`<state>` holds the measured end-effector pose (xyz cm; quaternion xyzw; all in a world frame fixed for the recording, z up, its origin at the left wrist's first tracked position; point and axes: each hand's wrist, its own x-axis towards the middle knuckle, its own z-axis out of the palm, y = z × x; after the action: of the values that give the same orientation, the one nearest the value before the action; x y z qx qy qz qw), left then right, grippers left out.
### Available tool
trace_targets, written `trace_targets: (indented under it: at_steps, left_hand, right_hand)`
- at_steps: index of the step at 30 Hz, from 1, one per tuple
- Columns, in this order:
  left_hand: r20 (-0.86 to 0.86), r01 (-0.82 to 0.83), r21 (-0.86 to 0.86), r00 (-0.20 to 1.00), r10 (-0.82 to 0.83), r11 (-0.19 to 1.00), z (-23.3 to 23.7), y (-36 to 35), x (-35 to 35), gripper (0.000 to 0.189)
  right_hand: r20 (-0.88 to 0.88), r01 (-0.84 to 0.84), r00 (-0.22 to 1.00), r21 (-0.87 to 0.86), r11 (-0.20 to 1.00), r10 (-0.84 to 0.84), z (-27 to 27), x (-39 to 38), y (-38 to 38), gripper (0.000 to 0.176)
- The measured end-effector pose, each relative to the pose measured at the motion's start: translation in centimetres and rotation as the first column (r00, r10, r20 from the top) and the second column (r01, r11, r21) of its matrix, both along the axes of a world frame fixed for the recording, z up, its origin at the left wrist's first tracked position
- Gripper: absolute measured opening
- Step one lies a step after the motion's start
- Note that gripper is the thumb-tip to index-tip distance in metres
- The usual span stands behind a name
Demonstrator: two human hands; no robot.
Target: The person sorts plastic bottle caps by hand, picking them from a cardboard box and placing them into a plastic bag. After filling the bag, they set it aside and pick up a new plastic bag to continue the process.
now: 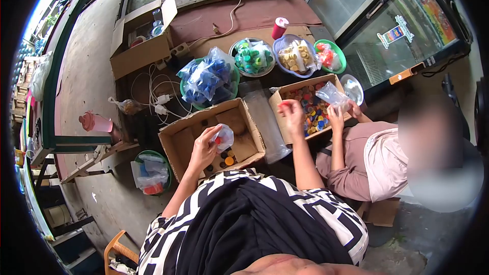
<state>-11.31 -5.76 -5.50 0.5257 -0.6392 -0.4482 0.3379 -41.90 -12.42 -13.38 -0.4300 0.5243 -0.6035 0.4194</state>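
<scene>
My left hand (202, 148) grips a small clear plastic bag (224, 137) with something red in its bottom. The bag hangs over an open cardboard box (170, 145), where a few dark bottle caps and an orange cap (229, 161) lie on the floor. Raised at the left edge of a second cardboard box (277, 109), my right hand (292, 117) pinches a red bottle cap (285, 104). That second box holds many mixed-colour bottle caps (310, 117). Between the two boxes lies a stack of clear plastic (267, 127).
Behind the boxes stand basins of bagged blue caps (206, 76), green caps (252, 56), gold caps (298, 57) and red-orange caps (327, 56). To my right, a co-worker's hands (336, 117) hold a clear bag (331, 93). White cables (160, 104) and a pink bottle (97, 122) are at left.
</scene>
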Motion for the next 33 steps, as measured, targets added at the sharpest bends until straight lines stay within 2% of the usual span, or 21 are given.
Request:
trace_targets:
  at_steps: [1,2,3,4,5,8,10,11,13,16,18,20,22,24,26,28,30,31,33]
  left_hand:
    - [0.022,0.020,-0.033,1.000,-0.020,0.999,-0.6,0.0,0.1,0.049]
    - [0.019,0.022,-0.032,1.000,-0.021,0.999,-0.4,0.1,-0.1,0.049]
    - [0.023,0.033,-0.021,0.999,-0.033,0.999,-0.2,0.2,-0.4,0.049]
    - [0.027,0.046,-0.009,0.999,-0.046,0.999,0.0,0.4,-0.6,0.049]
    - [0.026,0.051,-0.010,0.998,-0.050,0.999,0.0,0.5,-0.7,0.049]
    - [0.018,0.079,-0.062,0.997,-0.078,0.995,-0.6,0.4,-0.5,0.050]
    - [0.109,0.093,-0.398,0.993,-0.054,0.913,-1.6,-0.1,0.1,0.051]
    - [0.110,0.088,-0.399,0.993,-0.048,0.913,-2.0,0.0,0.5,0.051]
    - [-0.044,-0.004,-0.063,0.999,0.001,0.998,-0.2,0.7,0.5,0.051]
    - [-0.053,-0.048,0.008,0.997,0.048,0.999,0.2,0.5,0.8,0.054]
    - [-0.047,-0.053,-0.018,0.998,0.052,0.998,-0.4,0.2,1.1,0.054]
    - [-0.044,-0.058,-0.045,0.997,0.056,0.997,-0.5,0.0,1.1,0.055]
    - [-0.047,-0.074,0.015,0.996,0.074,0.997,-0.2,-0.3,1.2,0.058]
    - [-0.030,-0.079,0.023,0.996,0.079,0.997,0.1,-0.7,1.2,0.058]
    - [-0.005,-0.091,0.041,0.996,0.092,0.995,0.3,-0.8,1.5,0.059]
    - [-0.004,-0.119,0.011,0.993,0.119,0.993,0.5,-1.2,1.6,0.059]
    - [-0.007,-0.140,0.036,0.990,0.141,0.989,0.7,-1.6,1.9,0.059]
    - [-0.001,-0.153,0.042,0.988,0.154,0.987,0.9,-1.7,1.9,0.059]
    - [0.007,-0.172,0.050,0.985,0.172,0.984,0.9,-2.0,2.0,0.058]
  right_hand:
    - [-0.022,-0.057,0.998,-0.009,0.998,0.057,2.5,2.6,1.3,0.013]
    - [0.036,-0.135,0.990,-0.075,0.988,0.138,2.3,4.8,2.0,0.012]
    - [-0.044,-0.192,0.981,-0.112,0.975,0.188,2.9,6.8,2.9,0.012]
    - [-0.293,-0.271,0.934,-0.214,0.939,0.203,4.1,8.5,4.0,0.018]
    - [-0.365,-0.370,0.890,-0.226,0.901,0.274,6.5,9.9,5.2,0.030]
    - [-0.689,-0.571,0.674,-0.255,0.780,0.267,6.6,12.7,6.2,0.034]
    - [-0.679,-0.578,0.678,-0.256,0.775,0.281,6.2,12.7,5.9,0.033]
    - [-0.668,-0.585,0.682,-0.254,0.770,0.298,6.1,12.7,5.7,0.032]
    - [-0.593,-0.528,0.743,-0.235,0.816,0.310,6.5,11.2,4.6,0.029]
    - [-0.527,-0.330,0.830,-0.197,0.923,0.184,4.6,7.7,1.3,0.022]
    - [-0.421,-0.136,0.901,-0.043,0.990,0.106,1.9,4.4,-1.6,0.019]
    - [-0.573,0.058,0.818,-0.015,0.998,-0.057,-1.6,0.2,-4.5,0.016]
    - [-0.716,0.186,0.669,-0.101,0.977,-0.201,-8.8,-4.7,-7.7,0.016]
    - [-0.770,0.319,0.610,0.025,0.947,-0.185,-11.1,-7.4,-9.1,0.018]
    - [-0.861,0.451,0.498,0.151,0.880,-0.107,-12.9,-9.2,-10.6,0.021]
    - [-0.875,0.447,0.479,0.314,0.838,0.072,-13.3,-10.2,-11.5,0.029]
    - [-0.821,0.403,0.404,0.556,0.727,0.404,-13.3,-11.1,-13.1,0.035]
    - [-0.818,0.396,0.404,0.560,0.728,0.409,-14.6,-11.6,-13.6,0.035]
    - [-0.894,0.568,0.408,0.407,0.716,0.185,-15.6,-11.3,-14.3,0.036]
